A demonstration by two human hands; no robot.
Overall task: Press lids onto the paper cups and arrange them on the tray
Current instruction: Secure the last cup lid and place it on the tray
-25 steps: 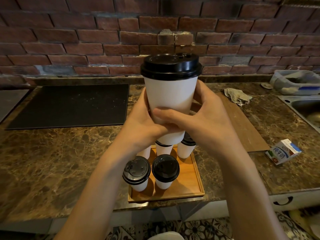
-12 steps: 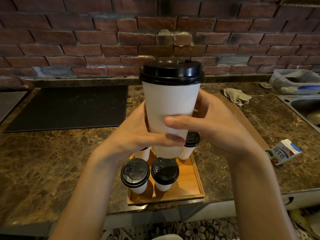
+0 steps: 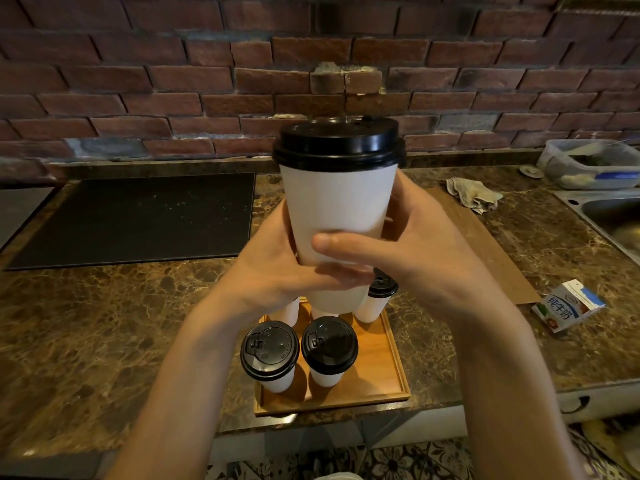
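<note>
1. Both hands, left hand (image 3: 273, 268) and right hand (image 3: 426, 258), curl around the lower half of 1 white paper cup (image 3: 339, 209), thumbs crossing its front.
2. The cup is upright, its long axis vertical, and its black lid (image 3: 338, 143) looks level and fully seated.
3. It hangs in the air over the back of the wooden tray (image 3: 377, 375), which lies below the hands near the table (image 3: 104, 323) edge.
4. 2 lidded cups stand in front: the left cup (image 3: 270, 351) and the middle cup (image 3: 329, 344). A back-right cup (image 3: 377, 296) shows, and the rest of that row is hidden.
5. The bare front-right corner looks like the open spot. It lies down and toward the person, nearer the right hand.
6. A milk carton (image 3: 568, 304) lies well to the right.
</note>
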